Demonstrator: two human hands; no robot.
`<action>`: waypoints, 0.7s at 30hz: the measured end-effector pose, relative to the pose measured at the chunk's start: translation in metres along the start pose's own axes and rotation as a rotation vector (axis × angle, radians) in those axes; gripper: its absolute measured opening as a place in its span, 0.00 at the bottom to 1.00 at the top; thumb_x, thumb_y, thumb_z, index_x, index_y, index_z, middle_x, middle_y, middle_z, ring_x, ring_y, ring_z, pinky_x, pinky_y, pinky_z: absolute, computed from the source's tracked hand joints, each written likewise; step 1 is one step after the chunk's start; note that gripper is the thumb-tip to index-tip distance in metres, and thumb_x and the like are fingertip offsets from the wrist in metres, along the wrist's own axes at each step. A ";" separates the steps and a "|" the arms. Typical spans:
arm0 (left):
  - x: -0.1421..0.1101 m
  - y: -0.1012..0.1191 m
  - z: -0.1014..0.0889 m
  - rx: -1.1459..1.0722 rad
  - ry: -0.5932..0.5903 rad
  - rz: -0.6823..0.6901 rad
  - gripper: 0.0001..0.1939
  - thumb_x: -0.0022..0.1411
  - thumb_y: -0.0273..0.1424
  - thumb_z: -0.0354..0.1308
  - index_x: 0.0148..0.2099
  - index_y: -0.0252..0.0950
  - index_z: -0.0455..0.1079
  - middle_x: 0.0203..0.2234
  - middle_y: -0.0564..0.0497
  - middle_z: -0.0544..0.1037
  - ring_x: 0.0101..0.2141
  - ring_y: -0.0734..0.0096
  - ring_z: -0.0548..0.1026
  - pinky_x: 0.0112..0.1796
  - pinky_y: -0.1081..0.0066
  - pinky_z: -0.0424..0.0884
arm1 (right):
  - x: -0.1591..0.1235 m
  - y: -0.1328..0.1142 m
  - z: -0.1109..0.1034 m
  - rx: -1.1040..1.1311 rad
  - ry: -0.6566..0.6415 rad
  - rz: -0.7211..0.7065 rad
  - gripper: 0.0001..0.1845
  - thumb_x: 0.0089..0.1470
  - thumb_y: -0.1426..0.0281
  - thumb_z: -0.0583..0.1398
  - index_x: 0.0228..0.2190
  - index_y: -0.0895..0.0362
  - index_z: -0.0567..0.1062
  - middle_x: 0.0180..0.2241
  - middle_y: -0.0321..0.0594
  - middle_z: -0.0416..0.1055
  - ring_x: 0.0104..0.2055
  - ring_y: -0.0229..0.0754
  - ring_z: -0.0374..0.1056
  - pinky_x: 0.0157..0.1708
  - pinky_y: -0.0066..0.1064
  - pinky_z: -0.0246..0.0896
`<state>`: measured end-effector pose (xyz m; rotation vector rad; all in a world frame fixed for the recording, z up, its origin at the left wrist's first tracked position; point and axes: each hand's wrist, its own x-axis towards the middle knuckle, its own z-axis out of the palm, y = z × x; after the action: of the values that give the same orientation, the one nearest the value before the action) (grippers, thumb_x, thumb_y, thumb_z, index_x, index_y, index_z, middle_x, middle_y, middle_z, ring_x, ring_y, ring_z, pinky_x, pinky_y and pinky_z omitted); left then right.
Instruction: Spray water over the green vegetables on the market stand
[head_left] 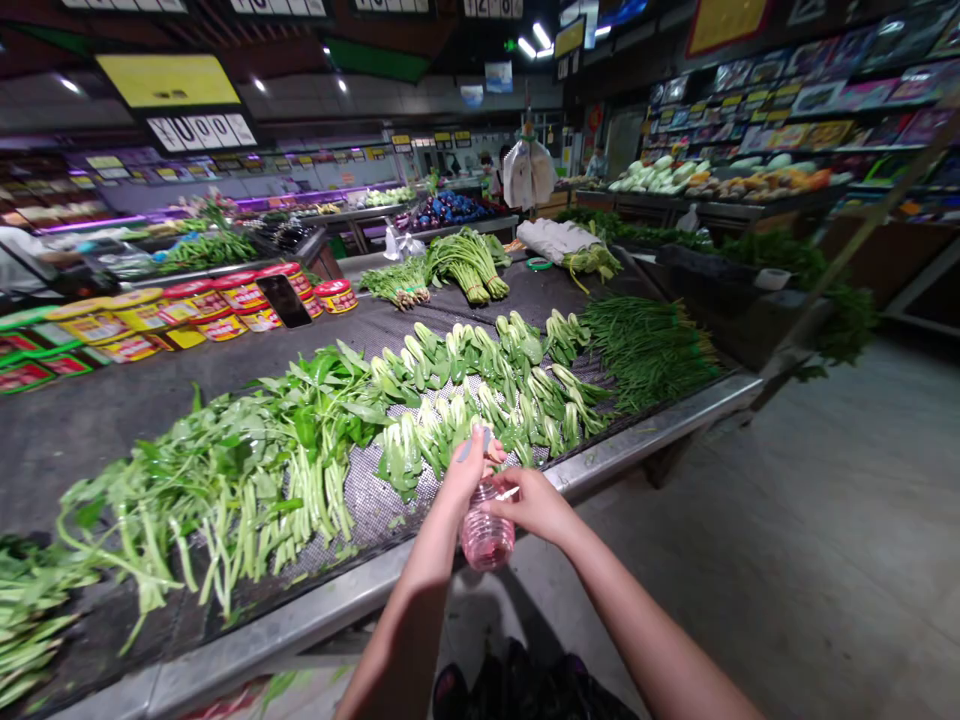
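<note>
In the head view, a ribbed, see-through pink spray bottle (487, 540) is held upright in front of me, just over the stall's metal edge. My left hand (471, 465) is closed around its top, where a grey part (475, 445) shows. Thumb and fingers of my right hand (534, 503) grip the upper side of the bottle body. Beyond my hands lie rows of small bok choy (439, 425) on a dark mesh mat. Loose leafy greens with long pale stems (300, 490) spread to the left. Part of the bottle's top is hidden by my fingers.
Thin green chives (649, 350) lie at the right of the stall, above its metal rim (660, 430). Farther back are tied green bunches (469, 265), a black phone-like slab (283, 300) and stacked red and yellow tubs (240, 295). Grey floor (840, 520) stretches to the right.
</note>
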<state>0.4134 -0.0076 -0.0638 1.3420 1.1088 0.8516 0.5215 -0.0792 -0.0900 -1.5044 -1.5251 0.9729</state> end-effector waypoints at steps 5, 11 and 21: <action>0.004 -0.001 0.017 -0.056 0.136 0.062 0.32 0.54 0.59 0.42 0.33 0.35 0.70 0.32 0.44 0.77 0.36 0.62 0.75 0.36 0.66 0.70 | -0.002 0.012 -0.016 0.016 0.060 -0.026 0.26 0.41 0.63 0.66 0.44 0.58 0.73 0.41 0.44 0.74 0.40 0.46 0.70 0.41 0.35 0.64; 0.011 0.005 0.026 -0.085 0.229 0.079 0.30 0.54 0.58 0.44 0.33 0.35 0.69 0.35 0.44 0.76 0.39 0.62 0.74 0.37 0.67 0.70 | 0.000 0.016 -0.020 0.014 0.092 -0.102 0.34 0.38 0.63 0.67 0.49 0.57 0.68 0.48 0.46 0.69 0.50 0.50 0.65 0.50 0.42 0.59; 0.048 0.029 0.003 -0.113 0.217 0.012 0.31 0.52 0.61 0.41 0.28 0.37 0.66 0.24 0.47 0.74 0.24 0.69 0.71 0.24 0.71 0.67 | 0.030 -0.005 -0.014 -0.034 0.083 -0.097 0.47 0.32 0.57 0.69 0.54 0.55 0.62 0.49 0.47 0.67 0.49 0.53 0.64 0.48 0.43 0.60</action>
<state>0.4339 0.0392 -0.0407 1.1845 1.2013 1.0725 0.5319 -0.0492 -0.0790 -1.4613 -1.5475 0.8229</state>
